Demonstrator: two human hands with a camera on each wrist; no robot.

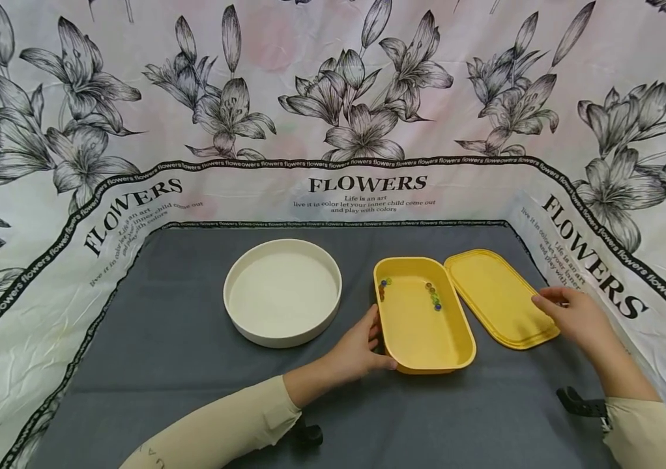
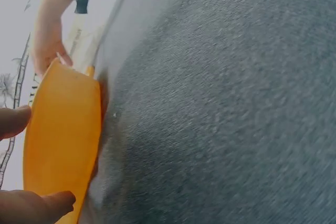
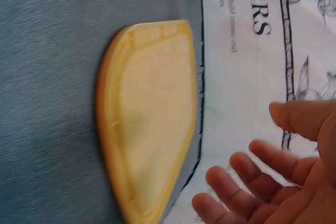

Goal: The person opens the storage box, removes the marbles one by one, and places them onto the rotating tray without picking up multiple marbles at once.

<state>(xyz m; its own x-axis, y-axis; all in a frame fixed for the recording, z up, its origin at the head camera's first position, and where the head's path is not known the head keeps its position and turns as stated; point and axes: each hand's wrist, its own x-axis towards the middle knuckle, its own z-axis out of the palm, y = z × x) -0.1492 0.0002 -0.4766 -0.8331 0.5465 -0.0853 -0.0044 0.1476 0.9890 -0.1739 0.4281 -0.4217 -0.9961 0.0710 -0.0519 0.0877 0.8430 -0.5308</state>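
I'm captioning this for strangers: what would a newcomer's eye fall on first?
Probably the bright yellow box right of centre, small coloured beads inside and the left hand at its left side. Next, the flat yellow lid to its right, near the right hand. Then the round white tray, left of the box.

Bright, diffuse light is recorded in the head view, spread evenly over the grey cloth (image 1: 163, 371); soft shading is cast on the yellow lid (image 1: 491, 293) near the right hand (image 1: 579, 319). Large lettering is rendered sharply. In the left wrist view, the upper left is washed out, and the yellow box (image 2: 63, 135) is edged by shadow. Both wrist views are softened by blur, with straight edges visibly bowed.
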